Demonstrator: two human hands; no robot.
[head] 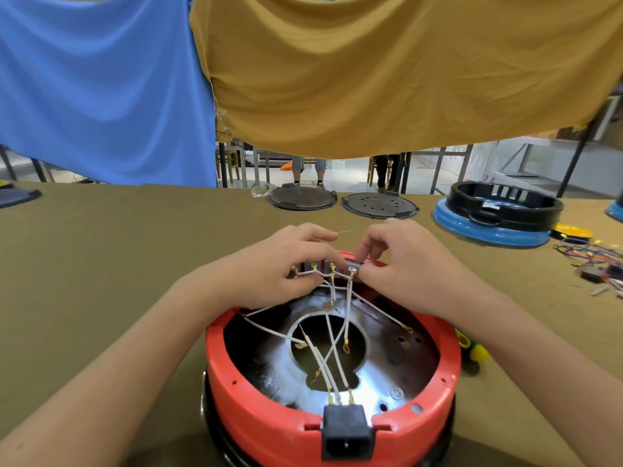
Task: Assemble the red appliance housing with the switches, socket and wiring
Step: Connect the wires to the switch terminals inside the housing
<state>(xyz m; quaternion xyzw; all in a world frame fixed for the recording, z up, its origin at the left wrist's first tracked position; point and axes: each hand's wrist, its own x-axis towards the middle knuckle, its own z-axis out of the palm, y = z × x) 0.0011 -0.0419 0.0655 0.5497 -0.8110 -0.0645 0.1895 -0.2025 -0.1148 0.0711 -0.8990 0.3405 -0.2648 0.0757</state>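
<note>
Bright even light; glare inside; wide-angle bowing at edges.

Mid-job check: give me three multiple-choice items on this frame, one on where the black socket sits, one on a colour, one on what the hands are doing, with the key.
1. Where is the black socket on the red housing?
A. On the near rim, toward the camera
B. On the far rim, under the hands
C. Loose on the table

2. What colour is the base under the black ring at the far right of the table?
A. Yellow
B. Blue
C. Red

3. What are the left hand and right hand doing?
A. Resting flat on the table
B. Holding the switch block at the far rim
C. Lifting the housing

Key: 1 A, the socket is seated in a notch in the near wall; 2 B, a blue base shows beneath the ring; 3 B, both hands' fingers pinch the block with its brass terminals and white wires.
</note>
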